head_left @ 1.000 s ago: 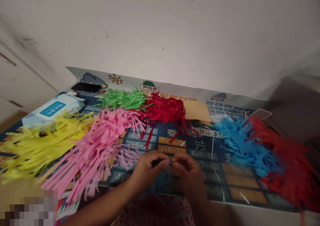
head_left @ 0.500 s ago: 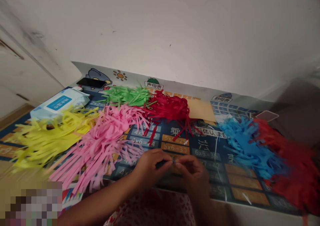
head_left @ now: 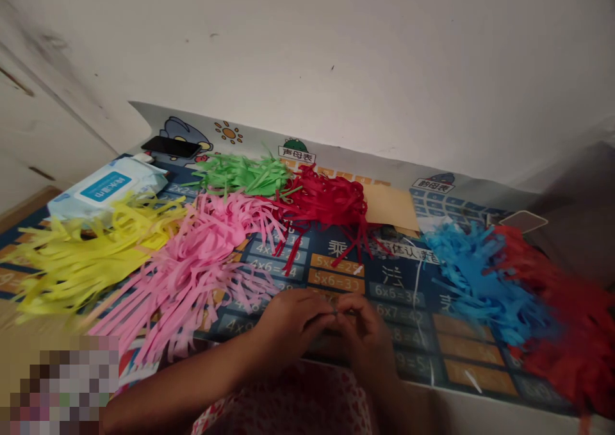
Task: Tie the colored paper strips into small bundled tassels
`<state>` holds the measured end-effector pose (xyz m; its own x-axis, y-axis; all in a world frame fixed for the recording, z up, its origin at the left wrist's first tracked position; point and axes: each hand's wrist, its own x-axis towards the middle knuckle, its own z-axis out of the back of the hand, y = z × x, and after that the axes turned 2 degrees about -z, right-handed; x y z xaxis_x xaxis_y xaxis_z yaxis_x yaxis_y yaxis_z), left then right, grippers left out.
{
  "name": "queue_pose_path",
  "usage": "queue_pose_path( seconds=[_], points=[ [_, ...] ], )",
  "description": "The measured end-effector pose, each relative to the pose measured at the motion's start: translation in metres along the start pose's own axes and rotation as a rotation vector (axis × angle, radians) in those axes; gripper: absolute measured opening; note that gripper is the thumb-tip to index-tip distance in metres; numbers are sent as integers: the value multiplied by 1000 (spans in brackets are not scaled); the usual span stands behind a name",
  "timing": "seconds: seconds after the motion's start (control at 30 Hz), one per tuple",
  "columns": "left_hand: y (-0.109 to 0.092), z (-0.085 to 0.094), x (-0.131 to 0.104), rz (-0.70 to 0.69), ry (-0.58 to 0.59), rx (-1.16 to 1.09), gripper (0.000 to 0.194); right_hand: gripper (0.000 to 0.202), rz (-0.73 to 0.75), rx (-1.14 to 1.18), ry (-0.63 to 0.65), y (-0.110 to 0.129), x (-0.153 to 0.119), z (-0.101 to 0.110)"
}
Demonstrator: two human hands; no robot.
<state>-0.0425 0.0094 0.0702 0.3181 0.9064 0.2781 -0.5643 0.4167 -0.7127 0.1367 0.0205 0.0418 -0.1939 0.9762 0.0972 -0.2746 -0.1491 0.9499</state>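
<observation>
My left hand (head_left: 291,323) and my right hand (head_left: 368,336) meet above the front of the table mat, fingertips pinched and touching each other. Whatever sits between the fingertips is too small and dark to make out. Left of my hands lies a bundle of pink paper strips (head_left: 206,249), with yellow strips (head_left: 96,252) farther left. Beyond my hands are green strips (head_left: 245,173) and dark red strips (head_left: 329,195). To the right rest blue strips (head_left: 480,275) and red strips (head_left: 562,307).
A pack of wet wipes (head_left: 108,185) and a black phone (head_left: 172,147) stand at the back left. Brown paper (head_left: 391,207) lies behind the dark red strips. The printed mat (head_left: 398,294) covers the table and bends up against the wall (head_left: 307,50). A thin white strand (head_left: 417,313) crosses the mat.
The view has shifted slightly. My fingertips have drawn closer together, and the small bluish speck seen between them before is now hidden. The paper bundles lie as they were.
</observation>
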Motion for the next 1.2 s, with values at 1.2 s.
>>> queue_pose_path(
  seconds=[1.2],
  points=[
    [0, 6, -3, 154, -48, -244, 3, 6, 143, -163, 49, 12, -9, 11]
  ],
)
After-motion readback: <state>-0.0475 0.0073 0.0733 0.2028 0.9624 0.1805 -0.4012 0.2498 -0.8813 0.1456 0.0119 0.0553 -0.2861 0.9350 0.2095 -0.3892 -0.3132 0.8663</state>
